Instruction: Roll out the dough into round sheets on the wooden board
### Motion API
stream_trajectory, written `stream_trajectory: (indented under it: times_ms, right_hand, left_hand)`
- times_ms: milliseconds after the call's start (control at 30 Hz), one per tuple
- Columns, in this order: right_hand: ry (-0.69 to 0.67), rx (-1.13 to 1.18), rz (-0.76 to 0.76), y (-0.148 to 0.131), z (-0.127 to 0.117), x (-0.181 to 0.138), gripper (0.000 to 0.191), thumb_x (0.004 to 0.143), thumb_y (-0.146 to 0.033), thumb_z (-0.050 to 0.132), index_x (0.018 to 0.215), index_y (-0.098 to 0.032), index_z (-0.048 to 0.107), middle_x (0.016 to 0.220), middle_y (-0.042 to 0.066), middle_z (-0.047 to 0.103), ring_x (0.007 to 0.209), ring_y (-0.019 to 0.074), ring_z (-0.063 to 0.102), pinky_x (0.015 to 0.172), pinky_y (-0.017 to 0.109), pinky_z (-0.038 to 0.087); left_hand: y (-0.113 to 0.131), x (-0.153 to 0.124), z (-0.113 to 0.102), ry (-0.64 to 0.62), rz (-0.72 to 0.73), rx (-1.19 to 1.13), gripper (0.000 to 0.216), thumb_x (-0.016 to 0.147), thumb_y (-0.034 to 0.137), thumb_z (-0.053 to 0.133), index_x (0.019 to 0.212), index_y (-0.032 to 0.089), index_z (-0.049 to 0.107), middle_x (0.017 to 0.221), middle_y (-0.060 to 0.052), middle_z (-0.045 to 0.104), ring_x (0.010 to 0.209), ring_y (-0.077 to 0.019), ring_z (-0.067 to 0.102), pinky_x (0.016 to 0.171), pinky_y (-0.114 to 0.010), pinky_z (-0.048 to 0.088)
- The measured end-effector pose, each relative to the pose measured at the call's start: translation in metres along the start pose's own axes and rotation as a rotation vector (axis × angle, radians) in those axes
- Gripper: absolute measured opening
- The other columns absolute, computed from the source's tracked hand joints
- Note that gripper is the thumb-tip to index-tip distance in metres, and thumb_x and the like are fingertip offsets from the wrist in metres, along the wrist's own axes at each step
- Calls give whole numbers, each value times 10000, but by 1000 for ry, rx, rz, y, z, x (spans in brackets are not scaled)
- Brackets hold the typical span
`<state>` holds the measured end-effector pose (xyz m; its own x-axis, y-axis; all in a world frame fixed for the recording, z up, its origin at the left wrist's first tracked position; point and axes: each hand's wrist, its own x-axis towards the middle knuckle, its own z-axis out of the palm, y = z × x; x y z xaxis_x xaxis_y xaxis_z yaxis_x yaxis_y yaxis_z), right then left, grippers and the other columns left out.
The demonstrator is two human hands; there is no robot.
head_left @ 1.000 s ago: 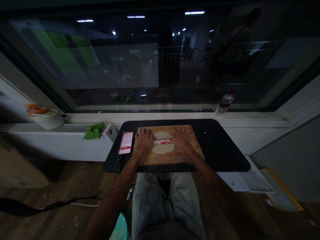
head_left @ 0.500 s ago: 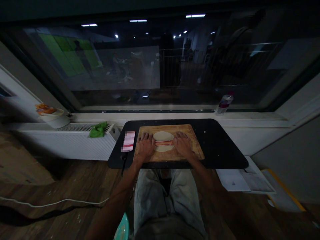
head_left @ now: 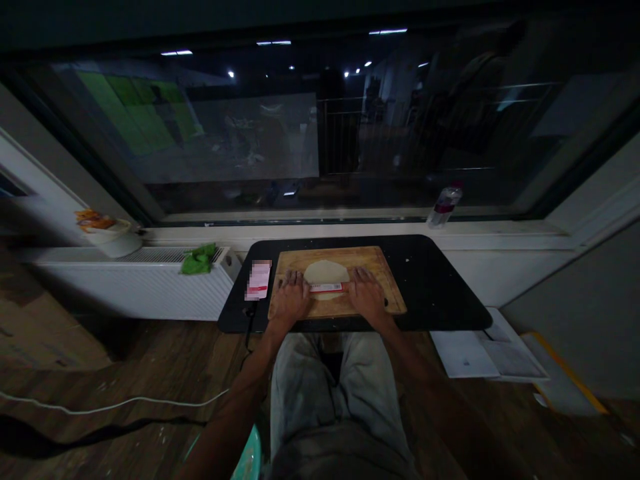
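A flat round of pale dough (head_left: 327, 271) lies on a wooden cutting board (head_left: 345, 255). Across the dough's near part runs a rolling pin (head_left: 327, 288) with a white and red label facing up. My left hand (head_left: 293, 293) is closed over the pin's left end, its knuckles dusted pale. At the right end, my right hand (head_left: 366, 292) rests closed over the pin in the same way. Both palms cover the pin's ends, so those are hidden. The board sits on a small black table (head_left: 435, 287) in front of my knees.
On the table's left lies a phone (head_left: 259, 280) with a lit screen. A bottle (head_left: 445, 207) stands on the window sill. A green cloth (head_left: 199, 259) and a white bowl (head_left: 120, 241) rest on the radiator. A turquoise basin (head_left: 253, 457) is on the floor by my left leg.
The rolling pin has turned and moved slightly towards me over the dough, with both hands on it. Its label now shows more of its white face.
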<state>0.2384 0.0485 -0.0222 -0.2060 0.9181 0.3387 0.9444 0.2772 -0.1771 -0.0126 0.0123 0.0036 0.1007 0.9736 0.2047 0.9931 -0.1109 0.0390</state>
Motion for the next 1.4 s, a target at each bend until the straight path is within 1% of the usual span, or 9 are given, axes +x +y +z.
stream_trajectory:
  times_ms: [100,233,333,433,733,933,1100,1233,1400]
  right_hand:
    - [33,27,-18,1,2,-8,592,1144,-227,361,1625,-38,648,1649,214,670,1611,331,550,1365,472,396]
    - [65,56,-24,-1,3,-17,607,1178,-248,306,1630,-14,638,1673,213,649,1627,332,535,1384,476,376]
    - [86,81,-18,-2,4,-23,617,1192,-273,290,1640,-32,638,1672,208,651,1620,334,542,1379,494,386]
    - [109,102,-16,-2,5,-29,615,1192,-282,294,1649,-61,642,1670,196,657,1617,329,544,1370,500,402]
    - [198,138,-25,-3,10,-42,601,1191,-287,315,1624,-70,672,1627,201,692,1579,330,586,1359,520,430]
    - [244,137,-43,-1,14,-48,588,1198,-302,337,1656,-95,640,1634,189,690,1593,323,569,1360,527,421]
    - [175,102,-29,1,10,-33,583,1195,-297,324,1617,-109,678,1592,191,720,1576,326,575,1355,518,400]
    - [84,52,-14,-1,1,-12,560,1185,-270,338,1574,-121,712,1616,187,703,1604,330,537,1363,523,353]
    - [-11,-29,70,-4,-7,17,516,1172,-278,405,1552,-155,732,1659,182,667,1611,335,527,1365,526,317]
  left_hand:
    - [2,-5,1,21,-41,-46,523,1167,287,383,1586,167,671,1686,-171,655,1659,-337,519,1345,-546,453]
    - [3,-12,1,37,-62,-98,532,1184,319,368,1602,210,680,1716,-125,636,1678,-330,498,1349,-554,464]
    - [2,-17,2,52,-59,-120,524,1193,344,371,1594,246,693,1721,-89,636,1690,-322,482,1357,-544,462]
    - [0,-20,5,69,-56,-135,524,1200,355,358,1577,247,705,1716,-78,642,1691,-318,484,1368,-546,451]
    - [-6,-24,17,154,-1,-139,508,1178,341,394,1569,242,704,1670,-100,682,1655,-326,535,1378,-589,430]
    - [-4,-20,22,163,4,-103,535,1180,335,364,1550,171,714,1661,-144,683,1629,-342,566,1393,-596,400]
    - [-6,-7,19,115,15,-70,547,1167,317,372,1584,142,682,1677,-183,660,1679,-359,497,1406,-621,357]
    - [-8,10,12,84,69,-59,542,1142,304,424,1622,173,638,1725,-181,613,1719,-384,424,1396,-668,345]
    - [-3,37,2,40,-23,-72,530,1161,311,384,1610,210,648,1719,-159,624,1714,-357,436,1411,-625,333]
